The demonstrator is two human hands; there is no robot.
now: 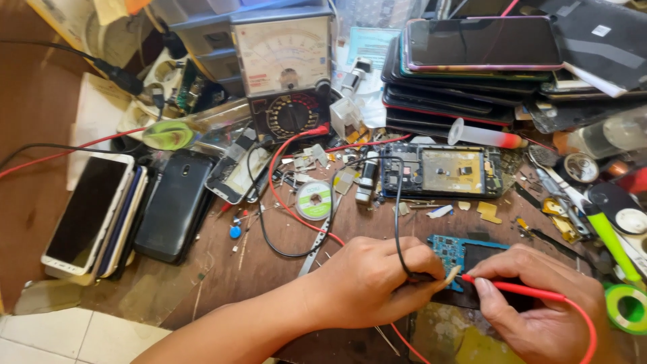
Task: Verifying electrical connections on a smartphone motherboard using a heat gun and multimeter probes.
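— Around the hands? What blocks the way?

— Blue circuit board (450, 251) at 5 o'clock of the bench, half covered by both hands. Left hand (367, 280) curled shut around the black probe lead (399, 222), tip pressed at the board's near edge. Right hand (539, 307) pinching the red probe (519, 289) between thumb and forefinger, tip meeting the same spot. Red lead (286, 195) and black lead looping across the middle, straight over the clutter between board and meter.

— And further out?

— Analog multimeter (286, 71) at 12 o'clock. Opened phone chassis (445, 172) just past the board, at 1 o'clock. Stack of phones (472, 64) at 2 o'clock, a syringe (485, 137) lying at its foot. Solder wick spool (315, 200) near centre. More phones (91, 216) piled at 9 o'clock (one dark back cover (175, 205) beside them). Green tape roll (628, 307) at 4 o'clock.

— Anything hard to make out?

— Probe tips hidden by fingers; exact contact point impossible to tell. Tape roll cut by the right edge. Small parts at 3 o'clock too jumbled to name.
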